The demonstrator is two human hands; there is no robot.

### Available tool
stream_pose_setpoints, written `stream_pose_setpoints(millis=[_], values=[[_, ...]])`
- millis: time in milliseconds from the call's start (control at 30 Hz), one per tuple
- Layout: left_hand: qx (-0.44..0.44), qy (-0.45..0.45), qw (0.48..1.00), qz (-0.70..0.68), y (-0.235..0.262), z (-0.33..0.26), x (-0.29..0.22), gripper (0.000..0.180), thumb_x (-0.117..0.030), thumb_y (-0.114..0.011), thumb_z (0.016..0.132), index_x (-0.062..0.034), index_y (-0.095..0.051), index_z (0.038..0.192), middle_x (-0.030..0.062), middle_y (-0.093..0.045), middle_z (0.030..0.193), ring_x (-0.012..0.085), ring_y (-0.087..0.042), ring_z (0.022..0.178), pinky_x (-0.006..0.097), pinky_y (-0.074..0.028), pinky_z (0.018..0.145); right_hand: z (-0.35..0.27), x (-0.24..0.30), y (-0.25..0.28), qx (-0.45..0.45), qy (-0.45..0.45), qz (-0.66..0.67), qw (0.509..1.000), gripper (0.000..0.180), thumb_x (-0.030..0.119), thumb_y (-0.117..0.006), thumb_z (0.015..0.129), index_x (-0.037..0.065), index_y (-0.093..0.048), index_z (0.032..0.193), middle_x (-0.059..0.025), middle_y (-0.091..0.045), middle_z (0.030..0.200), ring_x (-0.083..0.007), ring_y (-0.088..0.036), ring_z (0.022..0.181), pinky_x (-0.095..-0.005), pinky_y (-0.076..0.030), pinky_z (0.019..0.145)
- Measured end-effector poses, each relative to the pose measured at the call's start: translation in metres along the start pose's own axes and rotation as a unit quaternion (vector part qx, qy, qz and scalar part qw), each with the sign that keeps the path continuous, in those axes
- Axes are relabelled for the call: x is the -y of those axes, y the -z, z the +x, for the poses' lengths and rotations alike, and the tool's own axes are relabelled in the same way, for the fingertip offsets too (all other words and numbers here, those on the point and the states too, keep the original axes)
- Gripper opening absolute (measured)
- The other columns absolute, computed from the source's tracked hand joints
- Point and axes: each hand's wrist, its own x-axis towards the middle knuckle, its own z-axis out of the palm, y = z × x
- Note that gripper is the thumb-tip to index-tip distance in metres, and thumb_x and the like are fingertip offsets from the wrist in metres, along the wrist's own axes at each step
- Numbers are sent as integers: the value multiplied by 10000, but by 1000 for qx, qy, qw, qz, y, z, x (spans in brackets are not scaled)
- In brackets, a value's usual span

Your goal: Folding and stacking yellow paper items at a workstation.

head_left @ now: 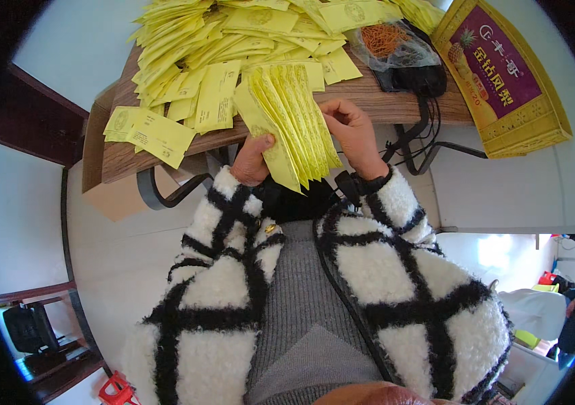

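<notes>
A fanned stack of flat yellow paper packets [291, 125] is held up between my two hands, just over the table's near edge. My left hand [253, 158] grips the stack's lower left side, thumb in front. At the right edge of the fan, my right hand [355, 131] has its thumb and forefinger pinched against the outermost packets. Behind the stack, a big heap of the same yellow packets [213, 40] covers the table. A few loose packets [162, 138] lie at the table's left front corner.
The wooden tabletop [402, 104] shows at right. On it, orange rubber bands [382, 42] fill a clear plastic bag. A yellow and purple carton [497, 74] stands at the right. Black cables [429, 121] hang off the edge, and a cardboard box [122, 196] sits below at left.
</notes>
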Motion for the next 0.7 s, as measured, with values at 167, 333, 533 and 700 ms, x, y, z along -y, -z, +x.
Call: stream_pose_setpoints(millis=[167,333,533,700], values=[[11,9,1000,-21,16,-1,3,727,-324,-730,863,-16,-407,1436,123,-559,1371,249,-578,1228,383,-488,1036,-2,7,0,13,-64,104,992,93,112,-665,942,40,-657,1001,37,-640,882,-39,-559,769,-202,-463,715],[31,-21,998,-54,26,-3,7,770,-395,-721,870,-16,-391,1452,131,-553,1379,265,-568,1241,413,-470,1057,-1,4,8,-7,-95,182,979,78,139,-655,951,68,-654,985,53,-598,831,-42,-509,713,-201,-423,658],[12,-18,999,-34,27,-5,9,758,-372,-731,861,-17,-402,1444,129,-557,1374,259,-580,1224,405,-484,1035,-1,3,3,-1,-101,198,975,65,139,-664,945,75,-657,955,59,-584,799,-41,-497,695,-196,-415,652],[22,15,1000,-6,9,-3,2,764,-307,-759,830,-13,-405,1439,119,-584,1336,250,-590,1207,393,-496,1014,-4,3,-3,-23,-20,52,998,54,91,-681,924,41,-673,943,47,-604,795,-36,-523,704,-199,-438,663]])
